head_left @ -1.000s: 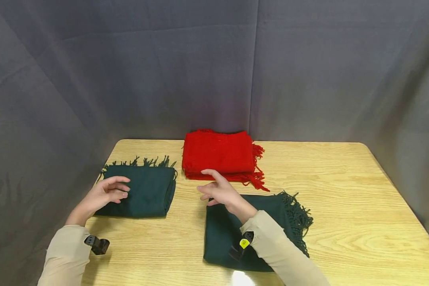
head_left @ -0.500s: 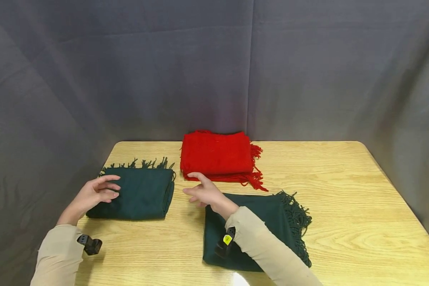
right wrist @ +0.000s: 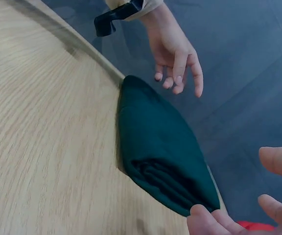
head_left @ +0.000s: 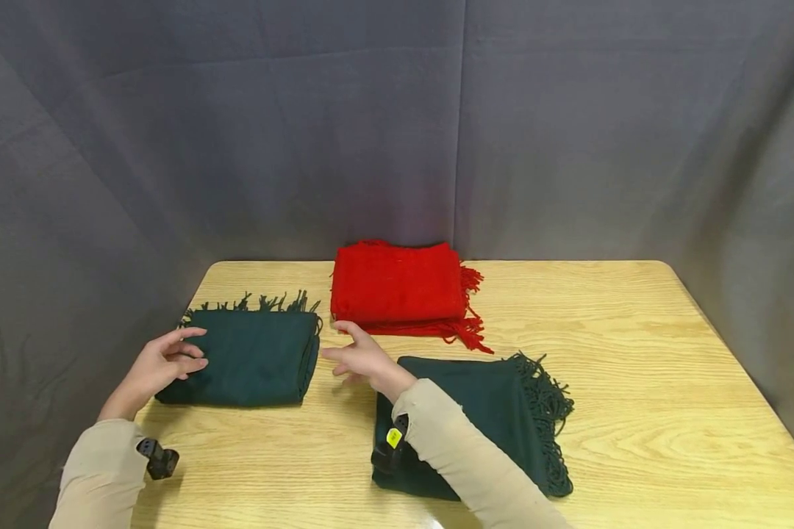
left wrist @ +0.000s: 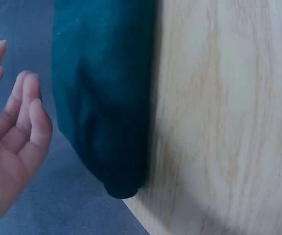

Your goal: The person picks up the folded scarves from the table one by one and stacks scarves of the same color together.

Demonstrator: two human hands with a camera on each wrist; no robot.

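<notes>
A folded dark green scarf (head_left: pixel 254 360) with fringe along its far edge lies at the table's left side. Over its left end hovers my left hand (head_left: pixel 165 364), fingers loosely bent and holding nothing; the left wrist view shows a gap between hand and cloth. My right hand (head_left: pixel 360 356) hangs just past the scarf's right end, fingers spread and empty. Beneath my right forearm lies a second folded dark green scarf (head_left: pixel 483 411), fringe to the right, partly hidden by the sleeve. A folded red scarf (head_left: pixel 397 286) sits at the back middle, just beyond my right fingertips.
The wooden table (head_left: pixel 635 367) has rounded far corners. Grey fabric (head_left: pixel 569 132) hangs behind it and down both sides. Small black cameras (head_left: pixel 159 459) are strapped to both wrists.
Both hands have moved left, the right one farther, from in front of the red scarf to beside the left green scarf. The scarves stay in place; the view shifts slightly.
</notes>
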